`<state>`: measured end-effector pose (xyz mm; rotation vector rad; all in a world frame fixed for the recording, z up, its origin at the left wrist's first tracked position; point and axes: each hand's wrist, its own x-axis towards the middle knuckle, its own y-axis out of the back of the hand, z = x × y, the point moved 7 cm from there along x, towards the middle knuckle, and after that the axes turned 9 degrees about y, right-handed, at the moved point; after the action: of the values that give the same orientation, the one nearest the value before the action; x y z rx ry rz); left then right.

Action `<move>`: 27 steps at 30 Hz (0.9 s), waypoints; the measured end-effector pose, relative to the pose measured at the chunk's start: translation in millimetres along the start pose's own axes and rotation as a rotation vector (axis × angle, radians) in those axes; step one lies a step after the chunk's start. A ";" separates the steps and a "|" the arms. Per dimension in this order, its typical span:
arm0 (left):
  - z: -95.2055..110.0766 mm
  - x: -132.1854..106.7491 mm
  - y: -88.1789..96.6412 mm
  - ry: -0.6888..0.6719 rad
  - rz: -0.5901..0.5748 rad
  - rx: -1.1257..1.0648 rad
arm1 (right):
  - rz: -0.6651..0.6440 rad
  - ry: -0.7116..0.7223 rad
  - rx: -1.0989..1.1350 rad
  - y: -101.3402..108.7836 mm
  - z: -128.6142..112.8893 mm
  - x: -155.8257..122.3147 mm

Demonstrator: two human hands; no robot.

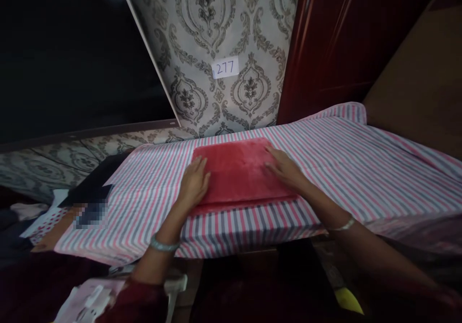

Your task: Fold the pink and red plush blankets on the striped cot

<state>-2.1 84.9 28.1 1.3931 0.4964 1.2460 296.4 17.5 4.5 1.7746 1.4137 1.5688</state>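
Observation:
A red plush cloth (236,171), folded into a thick flat rectangle, lies near the front edge of the table. It has a soft sheen, and a lower layer shows along its near side. My left hand (194,181) rests on its left edge with the fingers stretched forward. On the right side, my right hand (285,169) lies over the edge, its fingers spread and pointing inward. Neither hand grips the cloth. The underside of the folded cloth is hidden.
A striped tablecloth (346,169) in pink, grey and white covers the table. Behind are patterned wallpaper with a paper marked 277 (225,67), a dark screen (72,53) and a reddish-brown wooden panel (325,44). Dark items (94,195) lie at the table's left end.

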 end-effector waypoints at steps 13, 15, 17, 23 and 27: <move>21.7 42.9 -100.0 0.199 -0.243 0.285 | -0.287 -0.152 -0.264 -100.1 -14.9 47.6; 20.8 42.6 -102.2 0.194 -0.240 0.276 | -0.274 -0.150 -0.261 -102.0 -13.0 47.1; 21.2 43.2 -100.5 0.195 -0.229 0.265 | -0.270 -0.152 -0.257 -102.9 -12.1 47.7; 21.8 41.6 -97.3 0.203 -0.200 0.245 | -0.289 -0.153 -0.262 -104.9 -12.5 47.5; 19.4 42.5 -95.1 0.226 -0.236 0.231 | -0.404 -0.177 -0.217 -99.4 -8.4 56.1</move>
<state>63.0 137.8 -36.7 1.3434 0.9595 1.1844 239.5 104.2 -43.8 1.3624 1.3552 1.2650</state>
